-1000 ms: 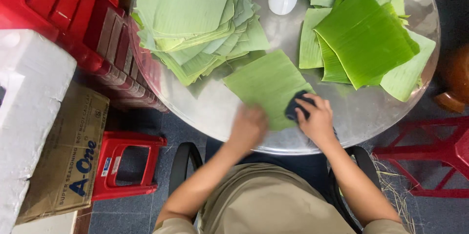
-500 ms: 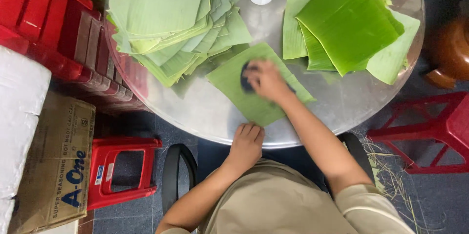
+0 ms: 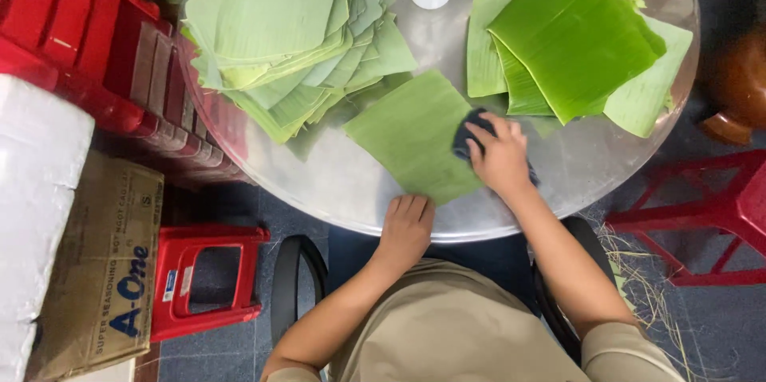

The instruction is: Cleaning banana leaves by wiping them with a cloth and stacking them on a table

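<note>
I see my right hand [image 3: 501, 160] gripping a dark cloth [image 3: 467, 136] on the leaf [image 3: 415, 136]; my left hand [image 3: 405, 226], fingers flat, pins the leaf's near edge to the desk [image 3: 351, 191].

Just one view here, a head cam looking pretty much straight down from above the person's lap. It's fairly close over the near edge of the round table [image 3: 375, 198], with floor showing on both sides.
</note>
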